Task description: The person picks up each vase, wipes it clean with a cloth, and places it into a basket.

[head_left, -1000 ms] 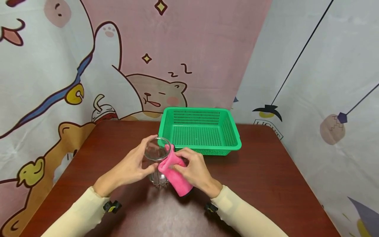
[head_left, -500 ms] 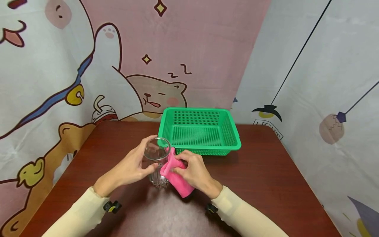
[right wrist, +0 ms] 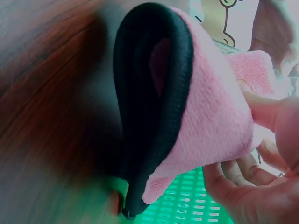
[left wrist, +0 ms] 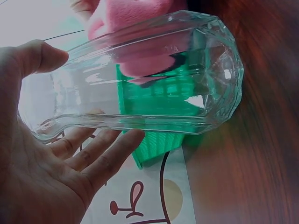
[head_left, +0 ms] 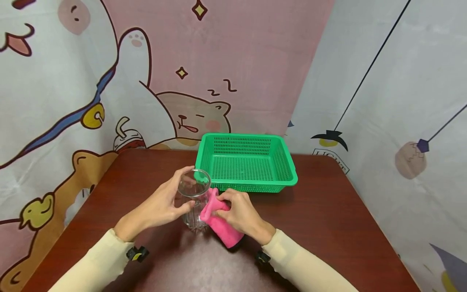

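My left hand (head_left: pixel 160 202) holds a clear glass vase (head_left: pixel 195 219) upright near its rim, thumb on the near side and fingers behind. In the left wrist view the vase (left wrist: pixel 154 93) shows a faceted body and a thick base, with the fingers spread along its side. My right hand (head_left: pixel 240 215) pinches a folded pink cloth (head_left: pixel 224 231) between thumb and fingers, against the vase's right side. The right wrist view shows the cloth (right wrist: pixel 210 102) folded over in a loop, its black edging (right wrist: pixel 180 93) facing the camera.
A green plastic basket (head_left: pixel 293 176) with perforated walls stands just beyond the hands on the dark red-brown table (head_left: pixel 321 227). A printed cartoon curtain (head_left: pixel 255 61) hangs behind and beside the table.
My right hand has moved the pink cloth slightly down along the vase and toward the right. My left hand and the vase have stayed almost in place.
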Demonstrator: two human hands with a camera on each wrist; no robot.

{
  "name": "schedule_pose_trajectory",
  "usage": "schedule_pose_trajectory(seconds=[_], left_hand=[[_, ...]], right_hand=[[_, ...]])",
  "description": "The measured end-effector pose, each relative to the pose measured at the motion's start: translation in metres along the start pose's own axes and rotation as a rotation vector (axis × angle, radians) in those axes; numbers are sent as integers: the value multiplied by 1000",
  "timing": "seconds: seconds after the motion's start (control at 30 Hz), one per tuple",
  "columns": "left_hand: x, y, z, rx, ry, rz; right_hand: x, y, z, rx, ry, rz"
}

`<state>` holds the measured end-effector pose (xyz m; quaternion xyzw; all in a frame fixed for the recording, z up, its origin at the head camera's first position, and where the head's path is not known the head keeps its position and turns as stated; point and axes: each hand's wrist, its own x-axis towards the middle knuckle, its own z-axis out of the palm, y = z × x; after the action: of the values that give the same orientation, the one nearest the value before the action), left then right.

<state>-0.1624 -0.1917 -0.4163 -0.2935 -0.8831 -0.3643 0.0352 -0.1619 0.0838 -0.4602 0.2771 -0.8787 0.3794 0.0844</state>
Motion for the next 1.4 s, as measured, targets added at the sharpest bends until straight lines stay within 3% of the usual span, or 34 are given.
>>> schedule_pose_trajectory(seconds=[0.73,1.4], left_hand=[[2,2,6,-13,-3,-16],[0,4,0,-2,-4,-32]], right_hand=[[-8,17,5,-118,-166,25],[-5,19,11,-168,-170,47]])
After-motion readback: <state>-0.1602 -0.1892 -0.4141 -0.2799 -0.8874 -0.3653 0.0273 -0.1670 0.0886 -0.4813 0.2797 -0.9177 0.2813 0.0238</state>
